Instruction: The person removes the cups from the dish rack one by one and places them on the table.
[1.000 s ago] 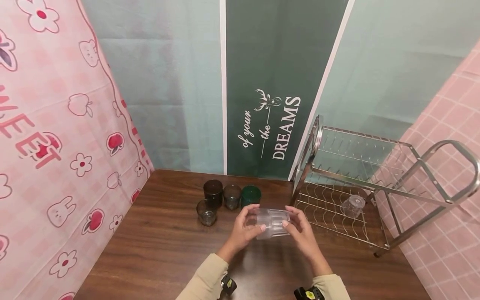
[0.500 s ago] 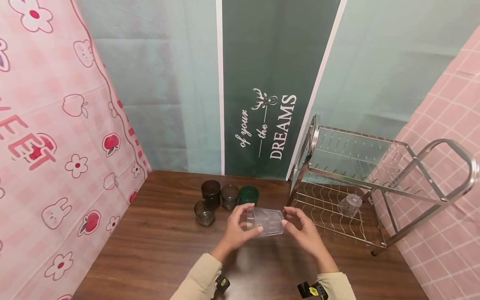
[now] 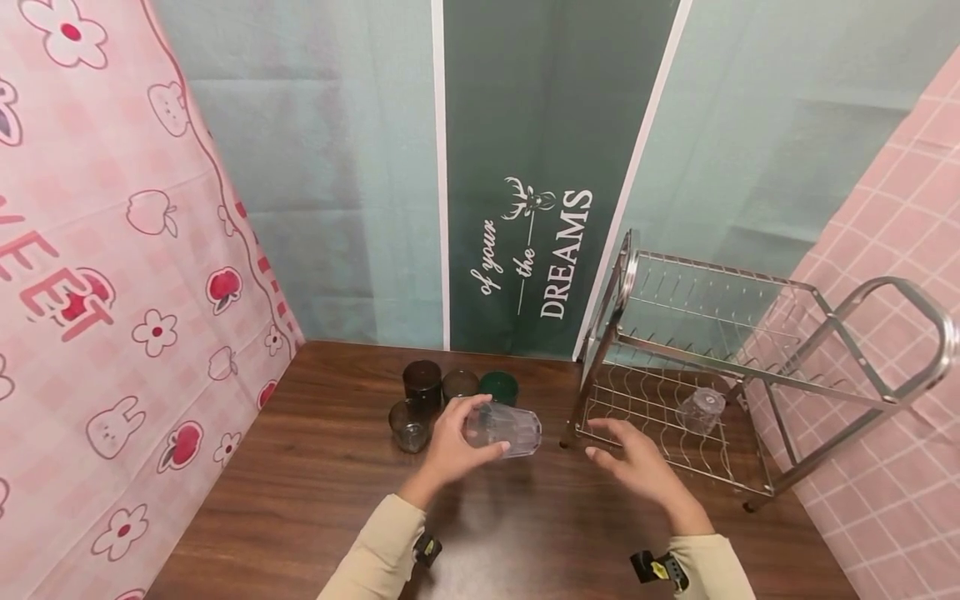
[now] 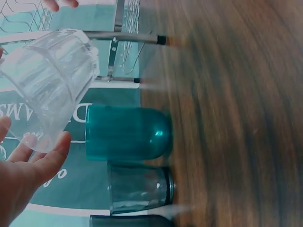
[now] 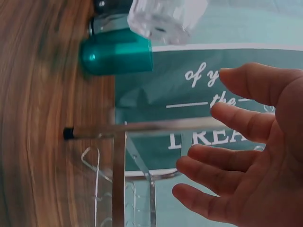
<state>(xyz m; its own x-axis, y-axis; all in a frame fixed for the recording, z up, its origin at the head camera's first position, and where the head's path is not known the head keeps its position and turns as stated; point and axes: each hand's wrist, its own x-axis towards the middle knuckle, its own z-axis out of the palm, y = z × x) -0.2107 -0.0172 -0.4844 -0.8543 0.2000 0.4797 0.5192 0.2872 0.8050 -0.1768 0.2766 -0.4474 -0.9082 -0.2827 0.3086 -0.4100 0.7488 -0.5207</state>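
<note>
My left hand (image 3: 453, 448) grips a clear faceted glass (image 3: 512, 430) round its rim end, the glass lying on its side in the air with its base toward the right. In the left wrist view the fingers and thumb curl at the rim of that clear glass (image 4: 57, 71). My right hand (image 3: 647, 472) is apart from the glass, its fingers spread and holding nothing, in front of the rack. A green glass (image 4: 128, 132) stands on the table behind the held one, partly covered by it in the head view.
Beside the green glass stand a smoky grey glass (image 3: 461, 384), a dark glass (image 3: 422, 382) and another grey glass (image 3: 409, 427). On the right is a two-tier metal dish rack (image 3: 757, 358); a clear glass (image 3: 703, 411) sits upside down on its lower tier. Cloth hangs behind the table (image 3: 300, 500).
Both hands held the clear glass before. The right hand has let go and moved right, while the left hand has carried the glass leftward, nearer the standing glasses.
</note>
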